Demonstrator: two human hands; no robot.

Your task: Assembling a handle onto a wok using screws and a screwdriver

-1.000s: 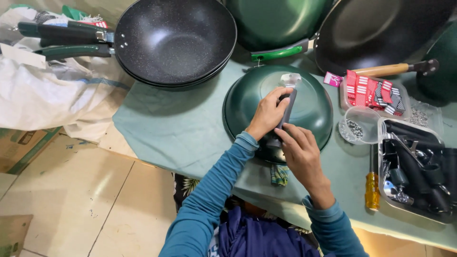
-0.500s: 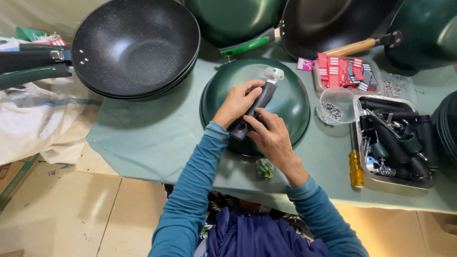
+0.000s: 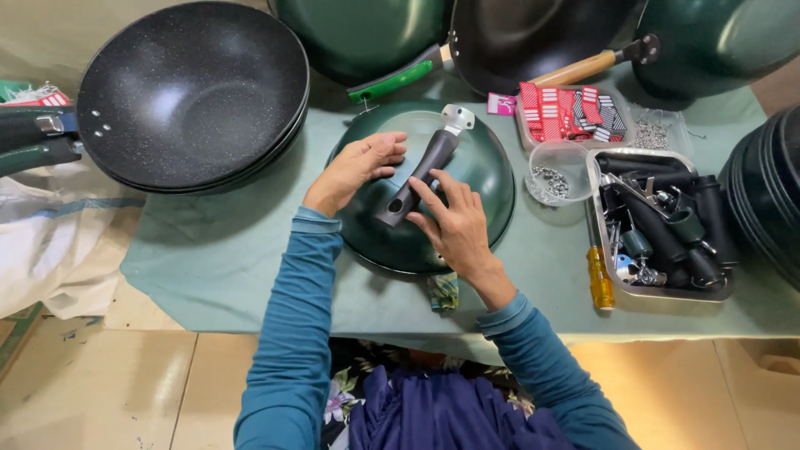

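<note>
Two bare hands work over an upturned green pan (image 3: 483, 179) lying dome-up on the cloth-covered worktop (image 3: 217, 250). Right hand (image 3: 454, 225) forms the grip, its fingers closed around the lower end of a black pan handle (image 3: 417, 179) that lies slanted across the dome, metal bracket end pointing away. Left hand (image 3: 354, 167) rests loosely curled on the pan just beside the handle, grasping nothing. Near the right hand stand a clear cup of screws (image 3: 554, 175), a metal tray of black handles (image 3: 658, 225) and a yellow-handled screwdriver (image 3: 600, 275). A stack of black speckled woks (image 3: 192, 92) sits to the left.
</note>
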